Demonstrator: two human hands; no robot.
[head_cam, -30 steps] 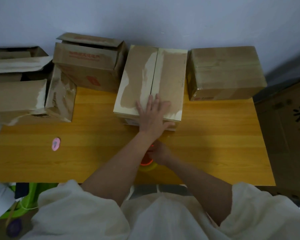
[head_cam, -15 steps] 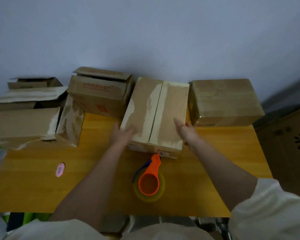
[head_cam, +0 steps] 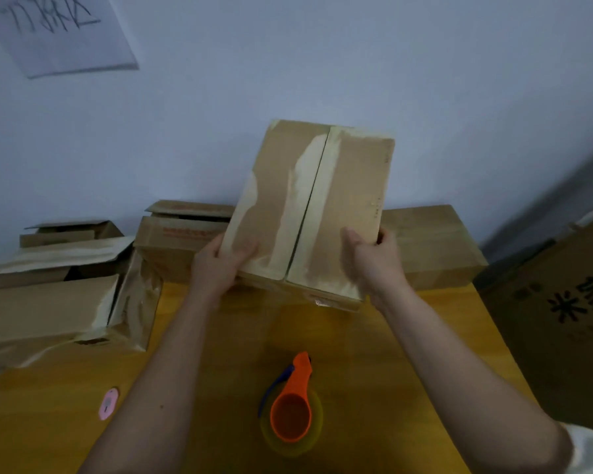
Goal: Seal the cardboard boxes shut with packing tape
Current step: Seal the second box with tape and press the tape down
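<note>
A flat cardboard box (head_cam: 319, 200) with two closed flaps and torn tape marks is held up off the wooden table (head_cam: 408, 354), tilted toward me. My left hand (head_cam: 220, 261) grips its lower left corner, thumb on the top face. My right hand (head_cam: 370, 258) grips its lower right edge. A roll of clear tape in an orange dispenser (head_cam: 293, 408) lies on the table below the box, between my forearms.
A taped box (head_cam: 435, 244) stands at the back right, an open-flapped box (head_cam: 182, 234) at the back, more open boxes (head_cam: 59, 295) at the left. A small pink cutter (head_cam: 108, 403) lies front left. A large printed carton (head_cam: 562, 309) stands beside the table on the right.
Both hands moved from the tape roll and box top to the box's sides, then lifted its near end off the table. The tape dispenser now lies free on the table.
</note>
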